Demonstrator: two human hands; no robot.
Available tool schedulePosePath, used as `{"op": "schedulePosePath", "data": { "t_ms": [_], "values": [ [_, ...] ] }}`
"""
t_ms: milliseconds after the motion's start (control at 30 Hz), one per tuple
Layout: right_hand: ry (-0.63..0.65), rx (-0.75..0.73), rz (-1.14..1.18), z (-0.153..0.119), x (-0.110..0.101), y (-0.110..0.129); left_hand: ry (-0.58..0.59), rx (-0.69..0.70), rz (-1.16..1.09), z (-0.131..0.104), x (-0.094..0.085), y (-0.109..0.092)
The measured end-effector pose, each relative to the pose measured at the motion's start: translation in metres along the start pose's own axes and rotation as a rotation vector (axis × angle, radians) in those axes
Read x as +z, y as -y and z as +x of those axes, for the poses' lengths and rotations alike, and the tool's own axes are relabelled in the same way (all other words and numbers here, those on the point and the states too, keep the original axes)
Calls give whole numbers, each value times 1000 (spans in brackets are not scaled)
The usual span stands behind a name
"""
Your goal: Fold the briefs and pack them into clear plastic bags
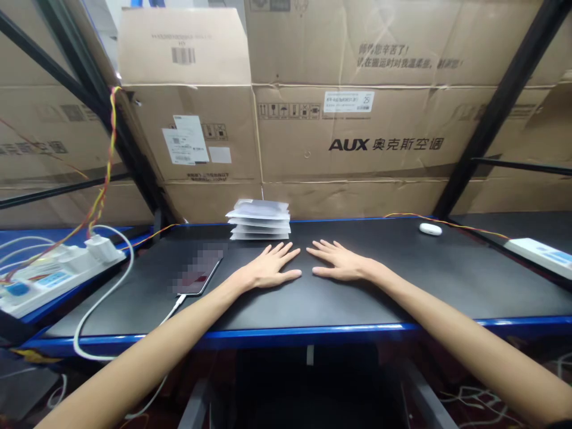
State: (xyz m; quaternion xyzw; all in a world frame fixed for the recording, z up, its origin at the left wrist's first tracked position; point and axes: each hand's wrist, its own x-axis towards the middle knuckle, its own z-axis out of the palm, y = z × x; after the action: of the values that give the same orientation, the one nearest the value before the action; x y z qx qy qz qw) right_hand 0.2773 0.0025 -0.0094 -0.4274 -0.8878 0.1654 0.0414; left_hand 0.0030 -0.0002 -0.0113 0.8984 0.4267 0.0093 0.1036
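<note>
At 12 o'clock, behind everything, stands brown cardboard sheeting [295, 146] printed with black lettering. Before it spreads a flat black worktop [313, 304] edged in blue. Off its 9 o'clock end lies a long white plastic power strip [58, 279] bearing plugs. A stack of thin, flat white packets [259, 220] sits at 12 o'clock from the left hand [270, 267], near its fingertips. Both it and the right hand [337, 262] rest palm-down, fingers spread, well apart from gripping anything. A flat, dark-screened phone [201, 274] lies at 9 o'clock from the left hand; a small rounded white object [430, 229], at 2 o'clock from the right.
</note>
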Motion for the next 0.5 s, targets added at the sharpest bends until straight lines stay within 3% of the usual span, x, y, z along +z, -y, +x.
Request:
{"op": "schedulePosePath", "data": {
  "t_ms": [500],
  "values": [
    [2,-3,11,1,0,-1,-1,-5,9,-1,-1,-1]
  ]
}}
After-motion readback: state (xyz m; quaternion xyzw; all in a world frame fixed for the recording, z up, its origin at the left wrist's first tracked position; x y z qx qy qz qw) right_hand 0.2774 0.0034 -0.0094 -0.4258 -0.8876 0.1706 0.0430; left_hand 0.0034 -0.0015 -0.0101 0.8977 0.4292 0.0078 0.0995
